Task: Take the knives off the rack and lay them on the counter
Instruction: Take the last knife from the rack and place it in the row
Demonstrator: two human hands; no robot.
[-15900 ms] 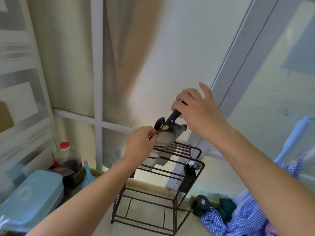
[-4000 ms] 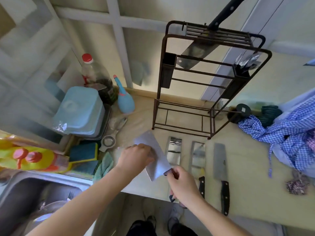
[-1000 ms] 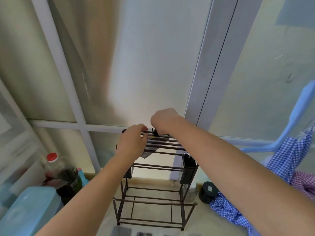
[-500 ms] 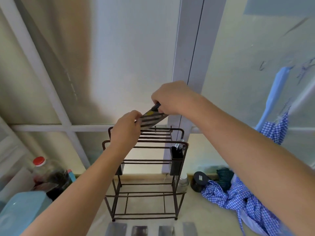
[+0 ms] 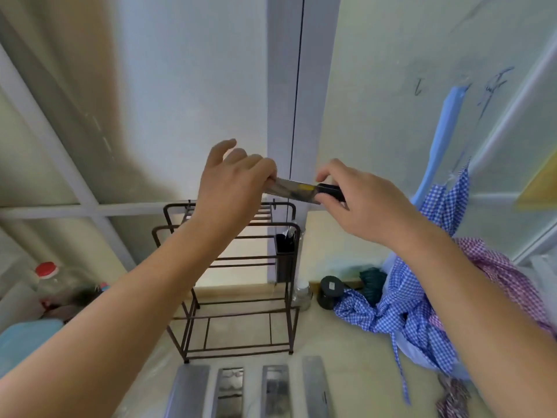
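A knife with a steel blade, a yellow mark and a black handle hangs level in the air just above the dark wire rack. My right hand grips its handle. My left hand pinches the blade's far end, with two fingers raised. No knife shows in the rack's top slots. Several cleaver blades lie side by side on the beige counter in front of the rack, their handles cut off by the frame's lower edge.
A black holder hangs on the rack's right side. Blue checked cloth, a dark jar and a green bundle lie to the right. A red-capped bottle and a light blue lidded box stand at the left.
The knife has come up out of the rack's slots and moved right, now held level between both hands. My view has dropped, showing more of the blades on the counter.
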